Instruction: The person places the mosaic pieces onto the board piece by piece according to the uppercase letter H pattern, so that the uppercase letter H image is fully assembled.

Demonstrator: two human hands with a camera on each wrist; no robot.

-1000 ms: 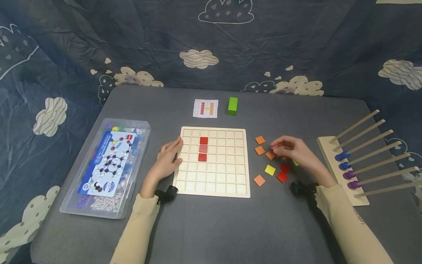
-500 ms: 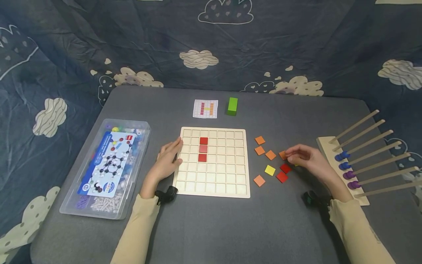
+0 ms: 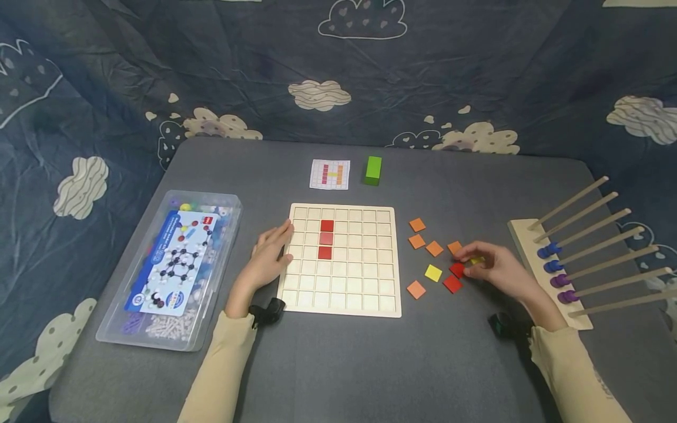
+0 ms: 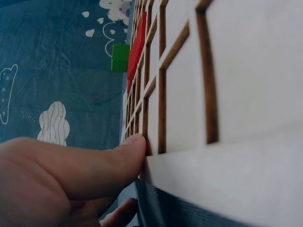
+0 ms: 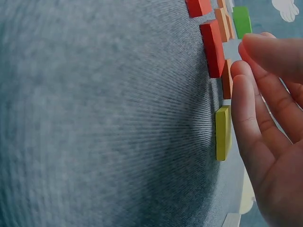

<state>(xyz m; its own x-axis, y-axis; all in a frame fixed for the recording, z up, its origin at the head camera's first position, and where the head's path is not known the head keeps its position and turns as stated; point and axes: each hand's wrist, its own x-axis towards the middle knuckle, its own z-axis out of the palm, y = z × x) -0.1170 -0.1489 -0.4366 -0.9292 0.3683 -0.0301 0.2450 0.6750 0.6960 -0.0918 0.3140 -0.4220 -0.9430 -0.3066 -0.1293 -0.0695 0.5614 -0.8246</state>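
Observation:
A wooden grid board (image 3: 365, 258) lies mid-table with three red tiles (image 3: 326, 238) in one column. My left hand (image 3: 270, 255) rests on the board's left edge; in the left wrist view its thumb (image 4: 113, 163) touches the rim. My right hand (image 3: 494, 267) is over the loose tiles, fingers bent beside a red tile (image 3: 456, 269); a second red tile (image 3: 452, 284) lies just below. In the right wrist view nothing shows between the fingers of the right hand (image 5: 272, 109), and a yellow tile (image 5: 221, 133) stands near them. Several orange tiles (image 3: 434, 248) lie around.
A patterned card (image 3: 329, 174) and a green block (image 3: 373, 170) lie behind the board. A clear plastic box (image 3: 217, 282) of small parts is at the left. At the right stands a wooden base (image 3: 523, 235) with upright rods and blue and purple beads.
My right hand has moved right and toward the table's front, off the orange tiles and over to the red and yellow ones. The left hand has stayed on the board's edge.

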